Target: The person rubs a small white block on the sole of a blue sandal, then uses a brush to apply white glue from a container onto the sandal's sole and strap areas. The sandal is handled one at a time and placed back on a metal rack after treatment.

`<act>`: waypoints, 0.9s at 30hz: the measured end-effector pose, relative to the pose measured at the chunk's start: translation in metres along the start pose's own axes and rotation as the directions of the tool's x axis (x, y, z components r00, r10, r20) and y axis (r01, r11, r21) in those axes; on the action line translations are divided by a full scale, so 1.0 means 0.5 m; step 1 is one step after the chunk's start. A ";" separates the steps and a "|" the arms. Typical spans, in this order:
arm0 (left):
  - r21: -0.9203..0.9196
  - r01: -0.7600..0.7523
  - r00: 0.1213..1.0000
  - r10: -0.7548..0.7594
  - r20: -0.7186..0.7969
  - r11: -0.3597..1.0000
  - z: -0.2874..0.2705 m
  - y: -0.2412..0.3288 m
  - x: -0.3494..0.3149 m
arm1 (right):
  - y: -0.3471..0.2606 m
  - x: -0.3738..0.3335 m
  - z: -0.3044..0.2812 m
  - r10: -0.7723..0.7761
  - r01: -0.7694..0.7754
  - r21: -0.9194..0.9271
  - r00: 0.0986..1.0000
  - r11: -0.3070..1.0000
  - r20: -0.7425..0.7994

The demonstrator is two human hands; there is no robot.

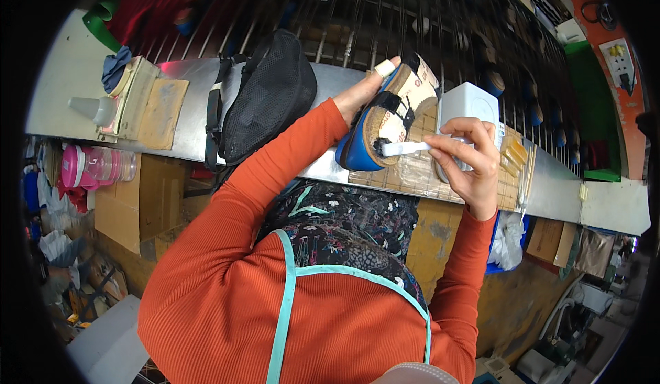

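Observation:
My left hand (359,97) grips a blue shoe (355,151) from its left side, with pale tape round the thumb. The shoe is tilted with its underside turned up, showing tan and cream bottom layers with dark patches. Between the thumb and fingers of my right hand (473,156) is a small brush (407,148) with a white handle. Its dark bristles touch the near end of the shoe's underside. A white plastic container (470,103) stands just beyond my right hand, which partly hides it.
A black mesh bag (271,99) lies left on the metal ledge. Beyond runs a rack of metal rods (344,40) carrying several shoes. Yellow blocks (513,156) and thin sticks (528,178) lie right of my right hand. A board (165,112) and grey funnel-shaped piece (96,110) sit far left.

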State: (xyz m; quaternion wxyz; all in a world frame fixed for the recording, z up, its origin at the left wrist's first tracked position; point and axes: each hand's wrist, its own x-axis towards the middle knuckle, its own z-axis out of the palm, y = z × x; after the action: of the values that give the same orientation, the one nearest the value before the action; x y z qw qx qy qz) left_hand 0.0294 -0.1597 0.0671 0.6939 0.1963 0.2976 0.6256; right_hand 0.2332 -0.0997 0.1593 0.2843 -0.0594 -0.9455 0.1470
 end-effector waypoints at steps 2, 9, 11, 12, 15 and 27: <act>-0.053 -0.055 0.998 0.055 0.013 0.997 -0.009 -0.019 -0.013 | 0.002 0.021 0.001 -0.040 0.039 0.037 0.999 0.999 0.024; -0.435 0.234 0.929 -0.068 0.364 0.870 -0.066 -0.061 -0.023 | 0.009 0.086 0.020 -0.140 0.115 0.194 0.983 0.974 0.122; -0.506 0.239 0.918 -0.024 0.395 0.829 -0.061 -0.065 -0.044 | 0.011 0.100 0.026 -0.153 0.110 0.233 0.973 0.966 0.175; -0.535 0.236 0.932 -0.033 0.361 0.811 -0.055 -0.064 -0.057 | 0.012 0.106 0.031 -0.152 0.100 0.262 0.970 0.960 0.188; -0.303 0.075 0.926 0.047 0.376 0.950 -0.033 -0.054 -0.097 | 0.017 0.124 0.041 -0.221 0.152 0.312 0.955 0.938 0.200; -0.530 0.317 0.927 -0.139 0.349 0.786 -0.033 -0.080 -0.109 | 0.033 0.149 0.023 -0.256 0.149 0.314 0.907 0.938 0.334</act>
State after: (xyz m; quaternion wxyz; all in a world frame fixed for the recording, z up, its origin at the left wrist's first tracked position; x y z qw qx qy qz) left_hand 0.0465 -0.2207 0.0382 0.8276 0.0286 0.0099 0.5606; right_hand 0.1656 -0.0721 0.1837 0.1204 0.1097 -0.9524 0.2575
